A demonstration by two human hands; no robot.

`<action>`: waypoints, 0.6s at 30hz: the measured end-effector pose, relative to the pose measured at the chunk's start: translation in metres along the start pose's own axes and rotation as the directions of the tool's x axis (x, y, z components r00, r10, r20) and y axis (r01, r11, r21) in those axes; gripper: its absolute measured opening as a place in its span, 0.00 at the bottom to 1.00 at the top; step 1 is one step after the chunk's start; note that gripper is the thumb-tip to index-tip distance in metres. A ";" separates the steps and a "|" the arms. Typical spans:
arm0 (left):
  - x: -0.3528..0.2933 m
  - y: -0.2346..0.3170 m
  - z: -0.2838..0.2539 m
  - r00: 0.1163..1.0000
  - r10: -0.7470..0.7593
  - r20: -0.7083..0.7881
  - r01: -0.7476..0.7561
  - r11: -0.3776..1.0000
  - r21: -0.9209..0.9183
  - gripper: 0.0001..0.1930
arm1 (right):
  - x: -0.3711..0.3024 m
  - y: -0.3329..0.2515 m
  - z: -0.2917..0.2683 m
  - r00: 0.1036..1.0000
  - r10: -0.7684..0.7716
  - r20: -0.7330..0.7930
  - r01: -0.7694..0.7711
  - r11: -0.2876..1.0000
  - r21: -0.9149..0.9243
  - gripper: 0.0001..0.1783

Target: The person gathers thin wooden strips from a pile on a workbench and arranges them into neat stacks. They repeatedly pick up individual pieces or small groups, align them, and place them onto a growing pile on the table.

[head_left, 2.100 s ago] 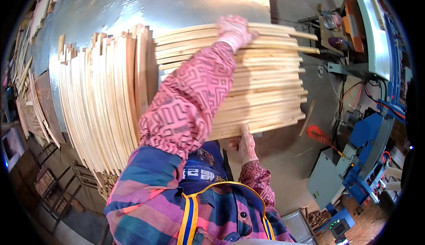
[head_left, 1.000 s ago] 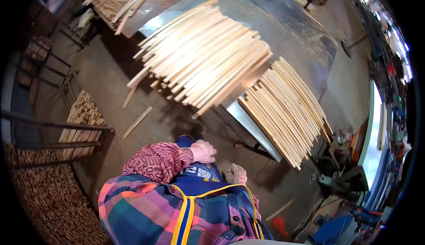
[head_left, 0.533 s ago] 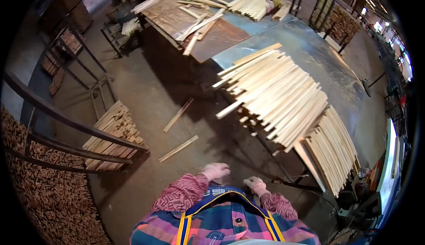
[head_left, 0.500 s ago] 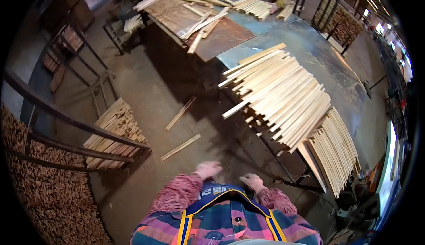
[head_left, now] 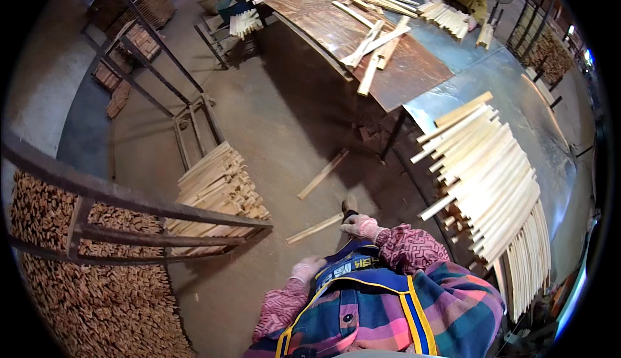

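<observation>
"Wooden strips [head_left: 495, 183]: where do we find them?"

"Stacked on the metal-topped table [head_left: 543, 131] to our right. Their uneven ends overhang its edge; a knock could spill some."

"Other hazards?"

"We could trip on the loose strip [head_left: 315, 228] near our foot [head_left: 350, 204]."

"Hands?"

"Right hand [head_left: 363, 227]: fingers loosely curled, apparently empty. Left hand [head_left: 307, 269]: we cannot tell the fingers' state."

"Materials?"

"Pale, narrow, square-edged wood; smooth, reflective sheet metal."
</observation>
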State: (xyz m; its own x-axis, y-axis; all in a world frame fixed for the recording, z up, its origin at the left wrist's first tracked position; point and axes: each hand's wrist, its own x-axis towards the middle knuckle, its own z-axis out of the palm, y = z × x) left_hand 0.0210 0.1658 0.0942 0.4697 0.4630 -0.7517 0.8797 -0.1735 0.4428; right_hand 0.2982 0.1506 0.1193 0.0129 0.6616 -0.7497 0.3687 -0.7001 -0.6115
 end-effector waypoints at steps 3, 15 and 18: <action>0.055 0.011 -0.034 1.000 -0.017 0.007 0.017 0.997 -0.069 0.29 | 0.070 -0.019 -0.032 0.994 -0.046 -0.104 0.044 0.999 -0.019 0.27; 0.245 -0.042 -0.284 0.957 0.286 -0.041 -0.245 0.878 0.411 0.19 | 0.255 -0.196 -0.298 0.690 0.001 -0.724 0.179 0.969 0.171 0.29; 0.276 0.016 -0.359 0.975 0.199 -0.100 -0.172 0.959 0.227 0.19 | 0.269 -0.217 -0.389 0.583 0.118 -0.804 0.099 0.972 0.215 0.32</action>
State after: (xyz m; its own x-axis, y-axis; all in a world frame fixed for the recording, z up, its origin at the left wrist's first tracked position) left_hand 0.1385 0.6027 0.0690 0.6252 0.5039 -0.5960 0.7794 -0.4431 0.4430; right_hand 0.5833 0.5851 0.1489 0.7980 0.5190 -0.3065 0.1601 -0.6727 -0.7224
